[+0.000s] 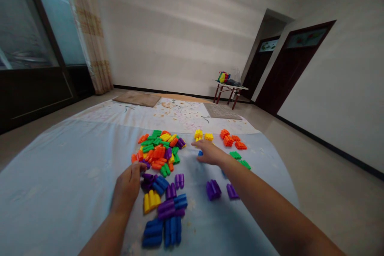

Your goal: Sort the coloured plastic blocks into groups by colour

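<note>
My left hand [127, 186] rests at the left edge of a mixed pile of plastic building blocks [157, 154], fingers loosely bent, tips beside a purple block [145, 164]. I see no block held in it. My right hand [207, 152] reaches over the middle of the cloth, its fingers apart and nothing in them. Just past its fingertips sit yellow blocks [198, 134]. A blue block [200, 153] is partly hidden beneath this hand. Closer to me lie blue blocks [173, 231], purple blocks [166, 209] and a yellow block [151, 201].
Orange blocks [228, 140], green blocks [235, 155] and a purple block [213, 190] form separate groups on the right. A light blue cloth [75, 160] covers the table. Two mats [138, 98] lie at its far side. A small side table [230, 85] stands by the wall.
</note>
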`<control>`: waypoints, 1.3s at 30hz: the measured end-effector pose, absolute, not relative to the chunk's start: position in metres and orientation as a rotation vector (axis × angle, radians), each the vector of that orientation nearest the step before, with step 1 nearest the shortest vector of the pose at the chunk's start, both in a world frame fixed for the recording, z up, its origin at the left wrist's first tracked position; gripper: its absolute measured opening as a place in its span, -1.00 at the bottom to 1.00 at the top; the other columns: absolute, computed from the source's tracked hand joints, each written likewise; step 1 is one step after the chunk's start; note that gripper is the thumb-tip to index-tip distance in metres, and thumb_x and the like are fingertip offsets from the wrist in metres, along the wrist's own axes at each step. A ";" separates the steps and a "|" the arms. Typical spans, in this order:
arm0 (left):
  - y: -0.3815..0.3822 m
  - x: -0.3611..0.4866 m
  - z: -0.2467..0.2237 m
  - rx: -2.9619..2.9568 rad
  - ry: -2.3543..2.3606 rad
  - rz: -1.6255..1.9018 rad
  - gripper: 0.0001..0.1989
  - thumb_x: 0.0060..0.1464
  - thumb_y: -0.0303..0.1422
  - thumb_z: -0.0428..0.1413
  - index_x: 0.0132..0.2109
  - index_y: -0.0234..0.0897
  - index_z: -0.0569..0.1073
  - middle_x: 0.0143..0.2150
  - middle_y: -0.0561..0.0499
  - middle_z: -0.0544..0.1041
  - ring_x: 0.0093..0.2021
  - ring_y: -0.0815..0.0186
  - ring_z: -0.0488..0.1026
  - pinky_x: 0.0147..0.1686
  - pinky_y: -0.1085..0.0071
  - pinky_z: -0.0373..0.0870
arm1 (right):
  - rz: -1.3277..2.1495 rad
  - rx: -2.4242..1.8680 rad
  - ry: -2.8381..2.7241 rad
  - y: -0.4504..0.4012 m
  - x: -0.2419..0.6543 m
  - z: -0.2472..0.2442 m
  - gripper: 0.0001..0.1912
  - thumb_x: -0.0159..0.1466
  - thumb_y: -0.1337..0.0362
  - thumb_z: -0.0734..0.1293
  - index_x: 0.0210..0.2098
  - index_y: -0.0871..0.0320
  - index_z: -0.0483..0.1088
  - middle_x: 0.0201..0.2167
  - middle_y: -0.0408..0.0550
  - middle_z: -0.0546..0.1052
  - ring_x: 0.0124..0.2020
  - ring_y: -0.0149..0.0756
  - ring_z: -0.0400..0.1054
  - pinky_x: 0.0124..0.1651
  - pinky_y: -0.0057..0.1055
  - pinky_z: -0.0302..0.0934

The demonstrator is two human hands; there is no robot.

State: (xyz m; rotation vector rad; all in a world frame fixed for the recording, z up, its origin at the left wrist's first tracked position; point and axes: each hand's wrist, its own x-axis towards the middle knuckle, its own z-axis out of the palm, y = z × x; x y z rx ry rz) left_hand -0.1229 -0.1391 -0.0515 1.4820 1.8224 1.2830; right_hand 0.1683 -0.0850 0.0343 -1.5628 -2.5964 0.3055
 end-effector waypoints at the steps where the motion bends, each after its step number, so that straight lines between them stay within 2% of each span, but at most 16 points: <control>1: -0.139 -0.122 -0.052 1.475 1.815 1.288 -0.55 0.08 -0.09 -0.19 -0.33 -0.24 0.50 -0.27 -0.07 0.58 -0.18 0.18 0.48 -0.10 0.27 0.38 | 0.319 -1.476 -2.567 -0.093 0.158 0.037 -0.41 0.14 0.31 0.36 0.16 0.21 0.27 0.12 0.16 0.37 0.13 -0.13 0.25 0.16 -0.25 0.11; 4: -0.140 -0.121 -0.052 1.456 1.785 1.304 -0.54 0.09 -0.08 -0.19 -0.33 -0.25 0.49 -0.29 -0.07 0.58 -0.20 0.19 0.49 -0.11 0.28 0.39 | 0.392 -1.208 -2.598 -0.121 0.118 0.037 -0.52 0.19 0.23 0.34 0.10 0.18 0.34 0.02 0.10 0.45 0.06 -0.18 0.31 0.12 -0.28 0.14; 7: -0.141 -0.121 -0.051 1.474 1.775 1.309 -0.54 0.09 -0.09 -0.20 -0.34 -0.25 0.48 -0.30 -0.08 0.58 -0.21 0.18 0.49 -0.12 0.27 0.38 | 0.421 -1.063 -2.718 -0.141 0.081 0.026 -0.46 0.14 0.15 0.39 0.09 0.15 0.34 -0.03 0.07 0.47 0.00 -0.12 0.33 0.03 -0.26 0.21; 11: -0.141 -0.122 -0.050 1.517 1.787 1.306 -0.56 0.09 -0.10 -0.20 -0.35 -0.24 0.48 -0.31 -0.07 0.58 -0.23 0.18 0.49 -0.14 0.27 0.39 | 0.397 -1.046 -2.830 -0.148 0.061 0.013 -0.47 0.11 0.25 0.39 0.08 0.17 0.33 -0.07 0.08 0.46 -0.07 -0.13 0.35 -0.06 -0.29 0.24; 16: -0.140 -0.124 -0.050 1.511 1.808 1.275 -0.54 0.08 -0.08 -0.21 -0.33 -0.24 0.49 -0.29 -0.09 0.59 -0.21 0.16 0.50 -0.12 0.23 0.39 | 0.488 -1.159 -2.652 -0.146 0.082 0.020 -0.51 0.11 0.21 0.39 0.04 0.13 0.35 -0.08 0.05 0.43 -0.04 -0.15 0.31 0.01 -0.29 0.20; 21: -0.140 -0.122 -0.049 1.475 1.821 1.263 -0.53 0.06 -0.08 -0.21 -0.32 -0.23 0.50 -0.27 -0.09 0.59 -0.19 0.16 0.50 -0.11 0.24 0.39 | 0.461 -1.457 -2.402 -0.138 0.118 0.033 -0.57 0.13 0.23 0.39 -0.01 0.15 0.37 -0.05 0.06 0.40 -0.04 -0.21 0.32 0.05 -0.32 0.16; 27: -0.139 -0.123 -0.051 1.468 1.817 1.265 -0.54 0.06 -0.08 -0.21 -0.33 -0.23 0.50 -0.27 -0.08 0.59 -0.20 0.17 0.50 -0.10 0.24 0.39 | 0.426 -1.732 -2.489 -0.128 0.135 0.020 -0.55 0.13 0.13 0.38 -0.04 0.21 0.41 -0.07 0.15 0.43 -0.04 -0.10 0.35 -0.01 -0.28 0.18; 30: -0.139 -0.124 -0.051 1.476 1.821 1.260 -0.53 0.06 -0.07 -0.21 -0.34 -0.23 0.49 -0.29 -0.08 0.59 -0.21 0.16 0.50 -0.11 0.23 0.40 | 0.486 -1.719 -2.529 -0.126 0.137 0.014 -0.46 0.12 0.08 0.38 0.03 0.22 0.39 -0.04 0.18 0.44 -0.04 -0.07 0.36 -0.02 -0.27 0.19; 33: -0.138 -0.124 -0.049 1.482 1.830 1.258 -0.53 0.05 -0.07 -0.20 -0.35 -0.23 0.50 -0.32 -0.08 0.59 -0.22 0.16 0.51 -0.12 0.23 0.41 | 0.486 -1.641 -2.548 -0.125 0.139 0.010 -0.36 0.07 0.16 0.41 0.13 0.19 0.32 0.01 0.17 0.42 -0.01 -0.07 0.36 0.00 -0.28 0.19; 36: -0.137 -0.125 -0.049 1.493 1.846 1.236 -0.53 0.04 -0.08 -0.21 -0.34 -0.23 0.50 -0.29 -0.08 0.60 -0.20 0.15 0.51 -0.13 0.23 0.42 | 0.440 -1.551 -2.640 -0.123 0.142 0.009 -0.44 0.07 0.32 0.37 0.09 0.15 0.36 -0.01 0.11 0.46 0.00 -0.11 0.35 -0.02 -0.33 0.19; 39: -0.135 -0.128 -0.054 1.508 1.853 1.237 -0.55 0.05 -0.09 -0.20 -0.33 -0.22 0.50 -0.27 -0.08 0.60 -0.18 0.14 0.51 -0.13 0.22 0.42 | 0.387 -1.528 -2.597 -0.118 0.151 0.017 -0.52 0.09 0.34 0.33 0.04 0.13 0.40 -0.05 0.04 0.48 -0.02 -0.17 0.35 -0.01 -0.36 0.18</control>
